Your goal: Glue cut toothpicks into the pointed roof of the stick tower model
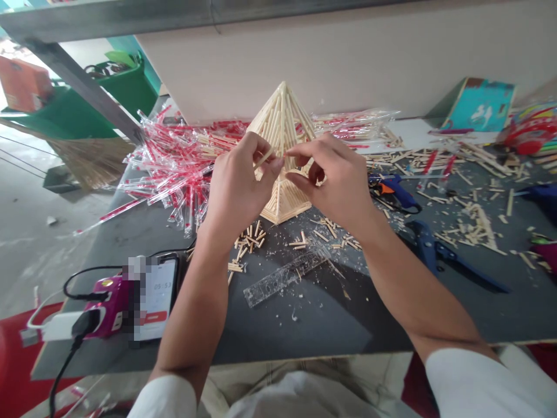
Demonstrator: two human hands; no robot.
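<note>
A pointed model built of thin wooden sticks (281, 110) stands upright on the dark table, wider at its middle and on a flared base. My left hand (243, 183) is at its near left side, thumb and forefinger pinching a short wooden stick (263, 158). On the other side, my right hand (333, 177) has its forefinger and thumb apart, with the forefinger tip close to the model's middle. Whether that fingertip touches the model I cannot tell. Both hands cover part of the model. Cut stick pieces (251, 239) lie around its base.
Plastic-wrapped sticks (174, 162) pile up at the back left. A clear ruler (285, 277) lies in front. On the right are a blue glue gun (398, 190) and blue cutters (448, 255). A phone (159, 296) and a purple power strip (108, 305) with cables sit front left.
</note>
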